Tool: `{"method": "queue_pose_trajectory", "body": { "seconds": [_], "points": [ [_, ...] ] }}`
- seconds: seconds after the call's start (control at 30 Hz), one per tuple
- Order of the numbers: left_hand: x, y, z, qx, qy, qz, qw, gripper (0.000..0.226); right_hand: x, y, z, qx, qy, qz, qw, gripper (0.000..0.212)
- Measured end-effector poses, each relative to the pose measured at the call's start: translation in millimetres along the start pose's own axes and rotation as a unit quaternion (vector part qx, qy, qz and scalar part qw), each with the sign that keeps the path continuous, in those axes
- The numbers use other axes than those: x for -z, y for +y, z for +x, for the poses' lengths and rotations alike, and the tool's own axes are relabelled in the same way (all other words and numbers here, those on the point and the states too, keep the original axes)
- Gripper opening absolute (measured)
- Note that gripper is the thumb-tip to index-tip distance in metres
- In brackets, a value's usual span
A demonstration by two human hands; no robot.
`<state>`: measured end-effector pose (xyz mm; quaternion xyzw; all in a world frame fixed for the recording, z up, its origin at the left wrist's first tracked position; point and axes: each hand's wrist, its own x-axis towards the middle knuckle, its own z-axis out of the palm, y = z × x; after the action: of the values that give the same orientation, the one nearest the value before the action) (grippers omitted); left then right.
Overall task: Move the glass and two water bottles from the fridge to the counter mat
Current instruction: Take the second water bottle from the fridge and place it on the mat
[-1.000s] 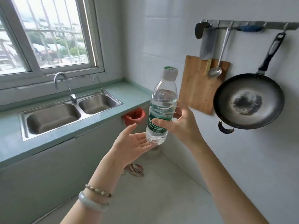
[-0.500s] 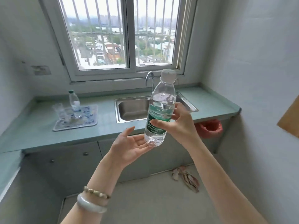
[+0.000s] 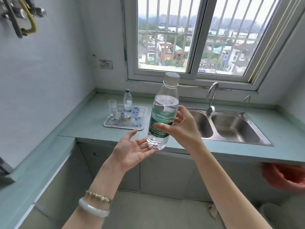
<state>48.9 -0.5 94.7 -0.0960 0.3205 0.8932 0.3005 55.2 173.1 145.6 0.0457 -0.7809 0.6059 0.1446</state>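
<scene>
Though most of the print on its green label is too blurred to read, the held bottle shows "Net 555ml" near the label's lower edge, w/ a line above it that looks like "Purified Drinking Water". It has a pale cap and is nearly full of clear water. The second bottle, on the mat, carries a white label w/ small print, unreadable.

Room: small kitchen, pale green counter running along the window wall & down the left side. The mat is blue-and-white patterned and lies on the counter left of the steel double sink. A glass stands upright at the mat's left edge, just beside the second bottle, which is upright too. Barred window above looks over rooftops. A socket sits on the wall left of the window; an orange bag hangs below the counter at right.

The right hand grips the held bottle around its label, thumb in front, fingers curled behind, bottle upright and above the counter's front edge, right of the mat. The left hand is spread open, palm up, fingertips touching the bottle's base. Bracelets on the left wrist.
</scene>
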Motion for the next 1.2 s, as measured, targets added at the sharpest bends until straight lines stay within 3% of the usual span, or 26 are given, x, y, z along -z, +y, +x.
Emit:
{"method": "queue_pose_trajectory", "body": {
  "seconds": [0.2,0.4,0.53,1.03,1.2],
  "points": [
    [9.4,53.4,58.3,-0.024,0.017,-0.017,0.999,0.059,-27.8,19.6,83.6,0.009,-0.026,0.014,1.000,0.082],
    [23.5,95.5,106.9,-0.032,0.035,-0.027,0.999,0.061,-50.0,40.7,148.3,0.004,-0.049,0.007,0.999,0.065],
    [37.5,118.9,138.7,-0.023,0.036,-0.044,0.998,0.062,-65.7,57.0,182.3,0.001,-0.056,0.004,0.998,0.066],
    [100.2,222.1,295.6,0.059,0.043,-0.051,0.996,0.062,-134.2,130.6,313.5,-0.036,-0.008,-0.047,0.998,0.073],
    [128.8,237.5,348.2,0.105,0.072,-0.038,0.991,0.060,-156.6,167.6,342.4,-0.072,0.006,-0.077,0.994,0.065]
  ]
}}
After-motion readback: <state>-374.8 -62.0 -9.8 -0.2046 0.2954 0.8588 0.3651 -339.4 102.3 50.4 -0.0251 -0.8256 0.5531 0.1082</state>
